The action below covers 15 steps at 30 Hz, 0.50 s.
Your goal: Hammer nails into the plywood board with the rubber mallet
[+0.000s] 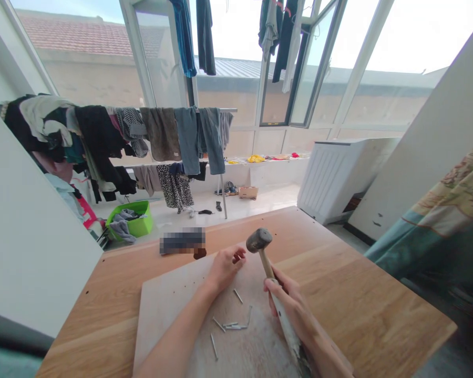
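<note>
Nearest: several thin silvery metal nails lying loose on a flat, whitish, scuffed board — straight and stiff by the look of them, light, probably smooth enough to slip, best pinched along the shank. Right hand is wrapped closed round a dark, cylindrical-headed mallet with a pale handle, held tilted above the board, head up and apart from it. Likely top-heavy, firm to swing; head looks like rubber, can't confirm. Mid-handle grip seems sound; the lower handle looks ragged, so a less certain hold. Left hand rests at the board's far part, fingers half curled; can't tell if anything is pinched there. Board looks rigid, easiest held by its edges, with a row of small dark dots. Under it, a brown wood-grain tabletop, smooth-looking. Past the left hand, a dark bluish item, too pixelated to identify. Farther — bright green plastic tub with soft grey cloth inside, then a metal rack of limp, draped clothes, white-framed windows behind.
</note>
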Motion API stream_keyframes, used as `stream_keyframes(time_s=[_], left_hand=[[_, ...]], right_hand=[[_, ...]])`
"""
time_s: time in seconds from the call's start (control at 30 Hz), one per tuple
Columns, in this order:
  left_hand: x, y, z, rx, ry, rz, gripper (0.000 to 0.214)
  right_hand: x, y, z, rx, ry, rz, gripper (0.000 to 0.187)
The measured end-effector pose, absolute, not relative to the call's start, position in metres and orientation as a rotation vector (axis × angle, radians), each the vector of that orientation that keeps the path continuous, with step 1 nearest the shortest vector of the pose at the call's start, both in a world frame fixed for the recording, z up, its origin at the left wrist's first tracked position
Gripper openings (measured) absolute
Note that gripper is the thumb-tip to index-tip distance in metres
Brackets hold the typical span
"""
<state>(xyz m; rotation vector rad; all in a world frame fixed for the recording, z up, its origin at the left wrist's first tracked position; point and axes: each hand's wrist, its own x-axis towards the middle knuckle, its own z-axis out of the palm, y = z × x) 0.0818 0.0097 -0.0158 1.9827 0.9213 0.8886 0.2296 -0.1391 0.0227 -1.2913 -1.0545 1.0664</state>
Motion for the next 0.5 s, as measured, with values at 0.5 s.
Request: stream_keyframes(time_s=[0.5], left_hand=[[0.0821,0.0068,-0.0122,2.033,0.952,0.922,0.021]], right_hand=[[0.2312,-0.1426,0.0174,-1.341,-1.099,1.050,0.052]])
